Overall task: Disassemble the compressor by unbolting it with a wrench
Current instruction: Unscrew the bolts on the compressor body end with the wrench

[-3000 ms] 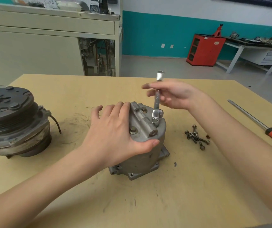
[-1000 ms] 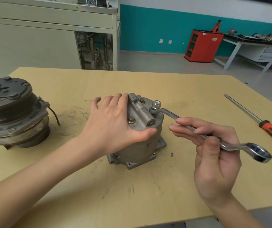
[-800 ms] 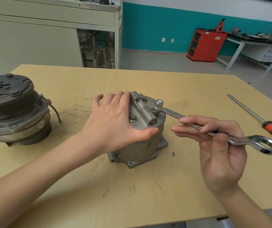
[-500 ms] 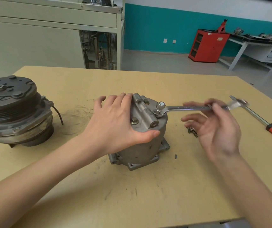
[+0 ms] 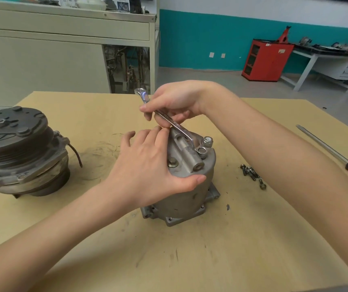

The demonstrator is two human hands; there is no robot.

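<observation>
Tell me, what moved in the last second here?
The right hand swung the silver metal wrench counterclockwise about the bolt on the grey metal compressor housing: its handle pointed towards the person, now away and leftwards. The left hand still grips the housing; the loose bolts and red-handled screwdriver lie unmoved.

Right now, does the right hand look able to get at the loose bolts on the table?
Probably yes: the loose bolts lie uncovered on the table right of the compressor, on that hand's side. But the right hand grips the wrench, which it likely must release first.
</observation>
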